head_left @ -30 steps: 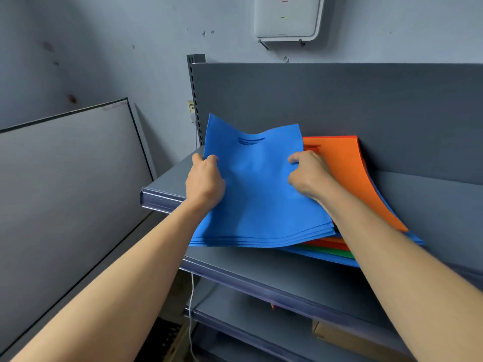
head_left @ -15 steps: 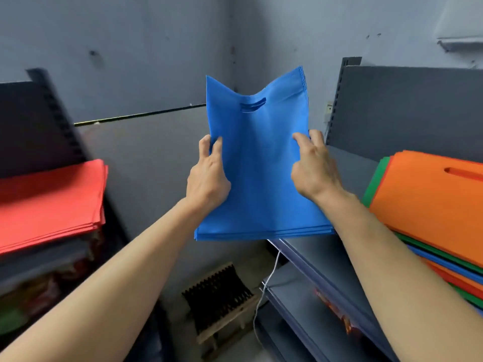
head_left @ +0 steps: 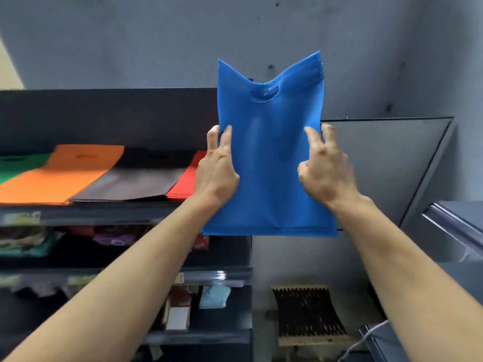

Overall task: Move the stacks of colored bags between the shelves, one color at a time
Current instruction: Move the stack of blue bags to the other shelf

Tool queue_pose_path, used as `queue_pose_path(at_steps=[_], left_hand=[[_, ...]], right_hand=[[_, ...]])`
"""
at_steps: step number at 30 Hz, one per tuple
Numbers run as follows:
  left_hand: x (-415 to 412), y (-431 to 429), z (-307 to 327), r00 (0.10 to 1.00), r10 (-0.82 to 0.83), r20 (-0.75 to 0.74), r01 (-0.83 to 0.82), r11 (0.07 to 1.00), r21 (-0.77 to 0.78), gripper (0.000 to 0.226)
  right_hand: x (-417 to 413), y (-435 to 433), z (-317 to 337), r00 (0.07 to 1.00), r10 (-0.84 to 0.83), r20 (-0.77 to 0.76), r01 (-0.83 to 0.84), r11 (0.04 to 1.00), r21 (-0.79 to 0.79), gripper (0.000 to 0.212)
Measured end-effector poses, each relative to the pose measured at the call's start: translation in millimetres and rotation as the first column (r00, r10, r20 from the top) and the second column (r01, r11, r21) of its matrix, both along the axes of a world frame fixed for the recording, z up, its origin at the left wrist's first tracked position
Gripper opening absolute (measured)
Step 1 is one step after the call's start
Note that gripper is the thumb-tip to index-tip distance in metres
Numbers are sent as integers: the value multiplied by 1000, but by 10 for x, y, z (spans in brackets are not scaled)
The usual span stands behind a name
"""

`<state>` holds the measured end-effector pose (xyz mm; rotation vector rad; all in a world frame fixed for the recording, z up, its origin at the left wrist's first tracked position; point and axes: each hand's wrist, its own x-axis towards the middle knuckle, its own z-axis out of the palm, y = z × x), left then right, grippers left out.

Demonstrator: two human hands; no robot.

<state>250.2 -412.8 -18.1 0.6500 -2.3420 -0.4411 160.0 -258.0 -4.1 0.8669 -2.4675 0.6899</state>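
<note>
Left hand (head_left: 218, 173) and right hand (head_left: 324, 173) grip the blue fabric bag stack (head_left: 269, 152) before a grey wall (head_left: 130, 43); dark shelf (head_left: 117, 214) at left.

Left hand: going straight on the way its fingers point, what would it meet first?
The left hand would probably meet the shelf's dark back panel, above the red bags; depth is unclear.

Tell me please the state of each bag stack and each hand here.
blue stack: held up in the air.
left hand: grips its left edge.
right hand: grips its right edge.
orange stack: flat on the dark shelf.
black stack: flat, between orange and red.
red stack: flat, partly behind the left hand.
green stack: flat, partly out of frame.
</note>
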Motion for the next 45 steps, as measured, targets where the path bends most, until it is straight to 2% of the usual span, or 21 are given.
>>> queue_pose_path(at_steps=[8,17,22,32,37,41,45], left_hand=[[1118,-1584,-25,978,194,-80,-195,981,-5,76],[2184,-3247,25,936,335,-109,-337,941,2,72],[2632,-3889,7,892,443,-94,-444,896,13,71],[3284,-4827,-8,764,641,-73,-643,765,-19,68],[3823,-5317,-41,703,706,-85,-707,707,19,69],[4267,-5776,-57,678,731,-73,-733,680,8,68],[4864,-6295,-38,691,720,-65,-722,691,-20,69]], right_hand=[[923,-1763,49,974,224,-8,-224,974,-3,62],[1803,-3598,99,935,354,9,-354,935,-23,58],[2118,-4375,107,885,463,38,-463,886,-15,52],[2549,-5711,83,736,673,79,-672,739,-36,56],[2989,-6316,102,666,739,99,-741,671,-27,58],[3415,-6834,113,656,749,90,-750,661,-27,56],[3991,-7361,76,659,743,116,-745,666,-35,54]])
